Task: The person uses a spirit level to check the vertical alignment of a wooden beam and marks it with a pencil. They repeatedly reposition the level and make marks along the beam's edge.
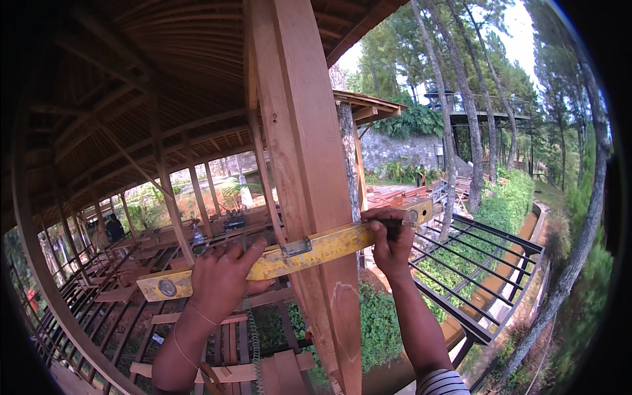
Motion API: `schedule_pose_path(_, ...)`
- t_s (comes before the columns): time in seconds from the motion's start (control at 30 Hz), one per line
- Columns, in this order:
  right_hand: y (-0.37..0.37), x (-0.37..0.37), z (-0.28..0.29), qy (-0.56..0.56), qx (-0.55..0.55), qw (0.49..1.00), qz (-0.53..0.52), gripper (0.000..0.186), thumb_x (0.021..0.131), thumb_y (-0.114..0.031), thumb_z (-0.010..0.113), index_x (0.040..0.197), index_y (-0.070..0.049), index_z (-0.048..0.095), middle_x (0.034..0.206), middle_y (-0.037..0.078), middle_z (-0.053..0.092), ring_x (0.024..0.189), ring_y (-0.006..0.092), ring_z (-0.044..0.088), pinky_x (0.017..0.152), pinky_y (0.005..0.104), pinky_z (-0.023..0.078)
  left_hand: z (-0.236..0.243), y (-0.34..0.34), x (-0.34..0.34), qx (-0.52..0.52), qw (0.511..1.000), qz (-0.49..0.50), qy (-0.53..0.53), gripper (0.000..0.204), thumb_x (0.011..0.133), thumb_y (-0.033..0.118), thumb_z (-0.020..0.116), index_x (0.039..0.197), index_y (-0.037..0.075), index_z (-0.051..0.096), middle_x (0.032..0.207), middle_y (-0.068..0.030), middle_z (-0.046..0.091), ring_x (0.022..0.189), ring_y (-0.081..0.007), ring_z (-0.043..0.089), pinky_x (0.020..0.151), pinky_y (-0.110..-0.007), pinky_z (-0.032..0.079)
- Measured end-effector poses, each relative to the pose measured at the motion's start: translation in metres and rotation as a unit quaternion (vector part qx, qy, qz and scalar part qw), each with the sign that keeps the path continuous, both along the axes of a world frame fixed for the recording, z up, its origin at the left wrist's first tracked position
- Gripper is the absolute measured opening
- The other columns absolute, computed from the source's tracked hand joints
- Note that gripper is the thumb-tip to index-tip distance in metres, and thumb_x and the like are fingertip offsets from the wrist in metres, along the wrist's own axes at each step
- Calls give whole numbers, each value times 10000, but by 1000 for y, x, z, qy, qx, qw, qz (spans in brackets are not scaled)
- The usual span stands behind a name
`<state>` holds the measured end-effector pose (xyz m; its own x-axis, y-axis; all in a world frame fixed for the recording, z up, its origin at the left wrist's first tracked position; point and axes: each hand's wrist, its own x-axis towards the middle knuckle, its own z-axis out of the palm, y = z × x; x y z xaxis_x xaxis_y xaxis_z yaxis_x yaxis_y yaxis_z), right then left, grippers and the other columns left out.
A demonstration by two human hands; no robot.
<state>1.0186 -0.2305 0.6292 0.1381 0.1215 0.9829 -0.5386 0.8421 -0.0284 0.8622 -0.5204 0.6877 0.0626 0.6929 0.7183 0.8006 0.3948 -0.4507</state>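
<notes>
A yellow spirit level [329, 247] lies across the front of a tall reddish timber post [319, 151], rising toward the right. My left hand [224, 276] grips it left of the post, fingers over its top edge and thumb toward the middle. My right hand [392, 240] is closed on the level near its right end, at the post's right edge; a small dark item under those fingers is too unclear to name. The level's round vial [167, 288] shows at the left end, and a pale outline is marked low on the post.
A timber roof on posts [158, 164] covers open floor framing [135, 336] with loose boards. A person [115, 229] stands far left. On the right, a black metal grid [484, 284] juts over greenery and a brown water channel, beside trees [473, 184] and a stone wall [401, 151].
</notes>
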Motion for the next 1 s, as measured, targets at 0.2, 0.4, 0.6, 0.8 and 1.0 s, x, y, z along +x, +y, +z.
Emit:
schedule_pose_path(0.2, 2, 13, 0, 9, -45, 993, 106, 141, 995, -66, 592, 1060, -33, 472, 1038, 121, 602, 940, 177, 635, 858, 337, 558, -4, 9, 0, 0, 1000, -5, -20, 806, 664, 589, 789, 1355, 228, 587, 983, -97, 679, 822, -305, 709, 692, -412, 559)
schedule_pose_path(0.4, 17, 10, 2, 56, -104, 993, 29, 132, 1043, -103, 515, 1093, 18, 499, 987, 106, 647, 824, 149, 677, 762, 276, 541, -7, 30, 13, -20, 999, 2, -46, 707, 686, 592, 791, 1180, 115, 626, 979, -102, 685, 834, -295, 714, 690, -410, 562)
schedule_pose_path(0.6, 45, 19, 4, 108, -142, 979, -102, 157, 1053, -147, 512, 1087, 7, 498, 1032, 110, 601, 895, 166, 632, 807, 305, 555, -3, 79, 41, -43, 997, -4, -59, 624, 704, 573, 792, 1049, 87, 604, 993, -101, 695, 838, -281, 718, 663, -403, 558)
schedule_pose_path(0.8, 23, 14, -5, 90, -73, 991, -70, 114, 1028, -88, 539, 1076, 12, 515, 960, 103, 660, 849, 164, 673, 769, 304, 543, -4, 84, 41, -22, 998, -51, -41, 607, 710, 536, 797, 1094, 112, 594, 998, -72, 713, 836, -287, 722, 675, -404, 558)
schedule_pose_path(1.0, -1, 4, -6, 41, -83, 996, -17, 97, 985, -32, 578, 1037, 7, 507, 945, 137, 675, 840, 193, 666, 770, 303, 528, -4, 90, 47, -40, 998, -23, -49, 600, 707, 534, 803, 1065, 97, 603, 965, -80, 715, 839, -295, 721, 692, -408, 560)
